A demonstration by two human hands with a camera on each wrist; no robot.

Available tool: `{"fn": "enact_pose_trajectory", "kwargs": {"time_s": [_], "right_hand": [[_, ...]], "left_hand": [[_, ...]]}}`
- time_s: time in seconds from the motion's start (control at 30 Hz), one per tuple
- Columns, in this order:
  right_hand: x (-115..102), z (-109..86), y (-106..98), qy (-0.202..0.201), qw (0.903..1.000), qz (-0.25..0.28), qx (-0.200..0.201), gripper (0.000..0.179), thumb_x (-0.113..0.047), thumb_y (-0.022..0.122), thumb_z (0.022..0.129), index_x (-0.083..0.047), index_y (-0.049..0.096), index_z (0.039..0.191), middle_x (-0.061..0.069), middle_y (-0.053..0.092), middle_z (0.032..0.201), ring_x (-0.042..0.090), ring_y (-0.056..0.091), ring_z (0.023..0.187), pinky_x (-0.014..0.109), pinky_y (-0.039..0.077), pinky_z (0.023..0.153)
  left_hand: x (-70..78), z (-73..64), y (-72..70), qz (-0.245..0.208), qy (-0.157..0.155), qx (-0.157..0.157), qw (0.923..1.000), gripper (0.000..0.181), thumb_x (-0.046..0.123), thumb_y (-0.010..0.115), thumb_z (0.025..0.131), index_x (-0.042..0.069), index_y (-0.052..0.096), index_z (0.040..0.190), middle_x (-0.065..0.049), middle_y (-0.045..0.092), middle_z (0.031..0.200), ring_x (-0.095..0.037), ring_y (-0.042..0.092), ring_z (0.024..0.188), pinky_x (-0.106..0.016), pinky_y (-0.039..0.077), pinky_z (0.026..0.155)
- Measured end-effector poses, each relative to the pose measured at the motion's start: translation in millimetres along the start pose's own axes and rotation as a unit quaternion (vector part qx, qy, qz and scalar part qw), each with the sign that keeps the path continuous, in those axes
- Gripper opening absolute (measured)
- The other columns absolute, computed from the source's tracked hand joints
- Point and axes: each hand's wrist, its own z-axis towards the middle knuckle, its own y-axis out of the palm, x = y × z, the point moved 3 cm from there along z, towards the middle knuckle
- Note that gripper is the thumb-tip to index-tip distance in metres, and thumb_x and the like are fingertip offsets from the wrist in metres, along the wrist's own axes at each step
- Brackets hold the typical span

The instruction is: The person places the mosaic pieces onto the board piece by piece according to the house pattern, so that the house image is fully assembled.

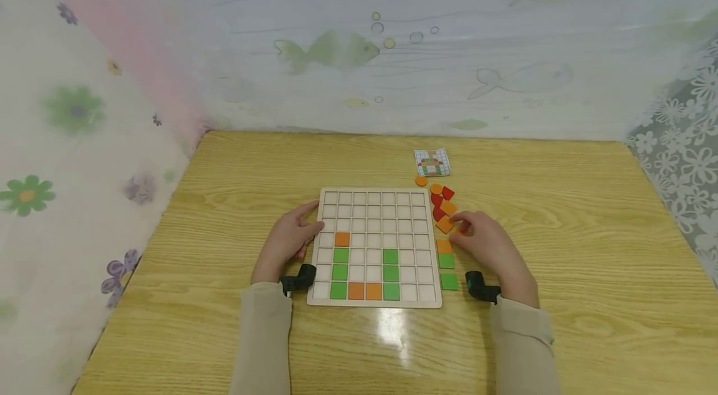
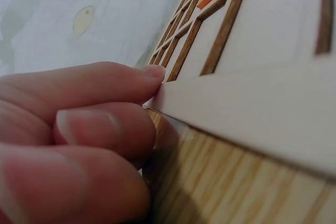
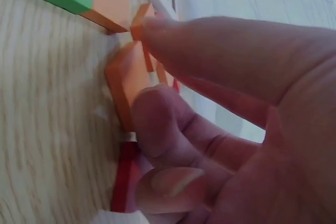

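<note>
When counted inside the grid board [image 1: 374,304], six green tiles [image 1: 339,271] and three orange tiles [image 1: 356,291]. Just right of the board, two green squares [image 1: 449,281], three orange squares [image 1: 444,246], at least three red pieces [image 1: 437,214]; near its far right corner, two orange discs [image 1: 435,189], one picture card [image 1: 432,162]. Touching its left rim with bent left hand [image 1: 288,238]; grip impossible to tell. Right of the board, narrowed with right hand [image 1: 485,242] about another orange tile [image 3: 125,87]; pinch impossible to tell.
</note>
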Motion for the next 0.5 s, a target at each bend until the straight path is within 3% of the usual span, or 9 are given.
{"fn": "enact_pose_trajectory", "kwargs": {"time_s": [0.5], "right_hand": [[-0.9,-4.9,-2.6,-0.012,0.9993,-0.014,-0.032,0.027,-0.004,0.060,0.080,-0.006,0.060,0.106,0.012,0.049,0.101,0.023,0.047,0.081,0.036,0.040,0.071]], "left_hand": [[0.6,-0.2,-0.2,0.000,0.003,-0.002,1.0000,0.053,0.029,0.059,0.086,0.029,0.038,0.135,-0.006,0.048,0.052,-0.016,0.039,0.032,-0.029,0.036,0.035]]}}
